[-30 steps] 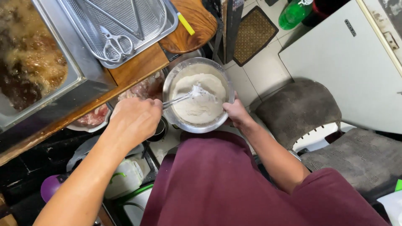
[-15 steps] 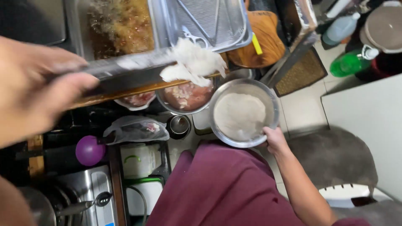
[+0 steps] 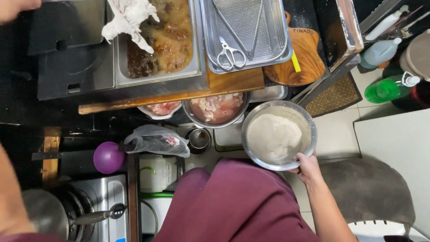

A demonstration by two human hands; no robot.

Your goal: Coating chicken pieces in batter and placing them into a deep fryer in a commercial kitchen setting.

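Crowded with one fryer tray (image 3: 179,67) and two meat bowls (image 3: 217,110), the bench was seen beside one flour bowl (image 3: 278,134), gripped by the right hand (image 3: 307,168); left hand's (image 3: 18,6) fingers couldn't be judged.

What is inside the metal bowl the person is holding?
The metal bowl, held at its rim by the right hand, contains pale batter. The batter hides the bowl's bottom.

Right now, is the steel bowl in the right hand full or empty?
Partly full. The steel bowl holds a pale mound of batter or flour covering its bottom, with bare rim showing above it. The right hand grips its near rim, holding it about level.
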